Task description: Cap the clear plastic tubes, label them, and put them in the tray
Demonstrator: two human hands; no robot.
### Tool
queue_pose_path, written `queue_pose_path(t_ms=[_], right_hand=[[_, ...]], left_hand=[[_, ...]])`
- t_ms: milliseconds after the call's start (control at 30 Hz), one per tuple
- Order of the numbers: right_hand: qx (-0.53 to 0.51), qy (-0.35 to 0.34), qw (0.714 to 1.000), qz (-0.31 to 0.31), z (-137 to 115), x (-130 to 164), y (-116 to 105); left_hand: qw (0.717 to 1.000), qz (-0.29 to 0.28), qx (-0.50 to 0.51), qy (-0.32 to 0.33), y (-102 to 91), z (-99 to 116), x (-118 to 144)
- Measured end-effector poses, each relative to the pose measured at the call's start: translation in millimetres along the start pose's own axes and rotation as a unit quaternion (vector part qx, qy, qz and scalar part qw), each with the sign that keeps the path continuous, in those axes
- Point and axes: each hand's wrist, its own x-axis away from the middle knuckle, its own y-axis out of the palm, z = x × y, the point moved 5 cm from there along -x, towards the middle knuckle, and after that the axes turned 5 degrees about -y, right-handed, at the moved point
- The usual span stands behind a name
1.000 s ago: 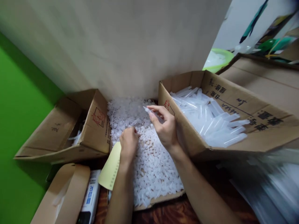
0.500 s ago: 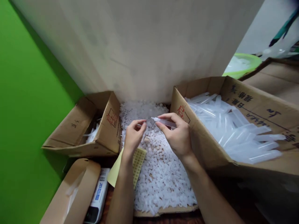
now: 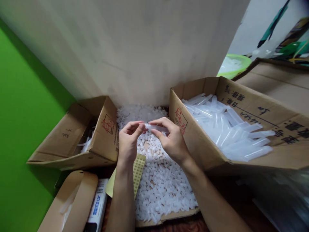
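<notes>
My right hand (image 3: pixel 170 141) grips a clear plastic tube (image 3: pixel 156 128) between thumb and fingers, held level above a heap of small white plastic caps (image 3: pixel 164 187). My left hand (image 3: pixel 127 141) meets the tube's left end, its fingertips pinched on a small white cap there. Both hands hover over the middle of the heap, between two cardboard boxes. The box on the right (image 3: pixel 193 138) is full of clear tubes (image 3: pixel 227 125).
A cardboard box (image 3: pixel 79 135) lies on its side at the left, with some tubes inside. A yellow perforated sheet (image 3: pixel 137 170) and a white packet (image 3: pixel 95 206) lie near my left forearm. A cardboard flap (image 3: pixel 70 203) sits bottom left. Grey wall behind, green wall left.
My left hand rose from the cap heap with a cap and came to the tube's end. My right hand brought the tube slightly left to meet it.
</notes>
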Motion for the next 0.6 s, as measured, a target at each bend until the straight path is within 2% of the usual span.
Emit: queue_pose_path(t_ms=[133,233,333,400,500,533,567,600], right_hand=[[-0.108,0.069,0.992,0.019,7.9,0.4,-2.3],[-0.145,0.074,0.987,0.017,6.7,-0.2,-3.4],[-0.124,0.057,0.991,-0.008,-0.4,0.5,-1.4],[-0.125,0.062,0.988,-0.059,-4.6,2.7,6.1],[-0.207,0.139,0.953,-0.17,-3.6,10.3,26.6],[-0.237,0.163,0.939,-0.187,-2.5,12.6,32.4],[-0.254,0.174,0.934,-0.179,-1.0,13.3,35.3],[-0.25,0.17,0.942,-0.148,0.8,12.6,35.3]], left_hand=[[0.997,-0.075,-0.008,0.017,6.9,8.2,5.3],[0.991,-0.121,0.06,0.013,21.5,19.7,13.2],[0.981,-0.108,0.158,0.04,32.1,37.0,20.9],[0.976,-0.092,0.189,0.054,33.8,46.8,24.4],[0.975,-0.126,0.175,0.043,33.8,54.6,26.3],[0.976,-0.13,0.17,0.043,32.0,55.9,25.7],[0.977,-0.122,0.17,0.047,29.0,56.5,24.2],[0.978,-0.101,0.175,0.052,25.4,56.2,22.0]])
